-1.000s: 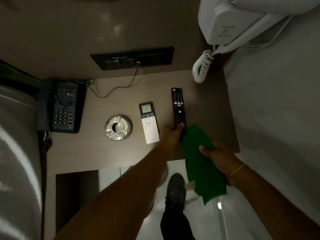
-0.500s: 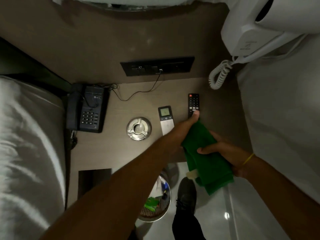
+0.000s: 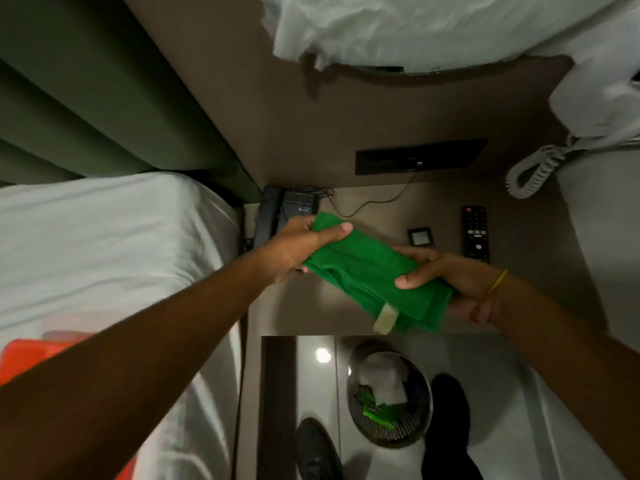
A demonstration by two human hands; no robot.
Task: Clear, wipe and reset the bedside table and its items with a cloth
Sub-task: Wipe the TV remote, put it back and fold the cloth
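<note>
Head view | left hand [image 3: 298,245] pinches green cloth [image 3: 372,275] at its upper-left end | right hand [image 3: 446,275] clamps lower-right end | cloth mid-frame above bedside table [image 3: 540,271] | black remote [image 3: 476,233] right of centre

Cloth [image 3: 367,271]: green, folded in layers, pale tag at its lower edge; held stretched above the table, gripped at both ends.
Bedside table [image 3: 533,282]: brown wood-grain top, set against the wall beside the bed.
Black remote [image 3: 476,233]: long, buttons up, flat on the table's right part.
White remote [image 3: 420,236]: small screen showing, lying just left of the black one; lower part hidden.
Telephone [image 3: 287,211]: dark, at the table's back left corner, partly hidden behind the cloth.
</note>
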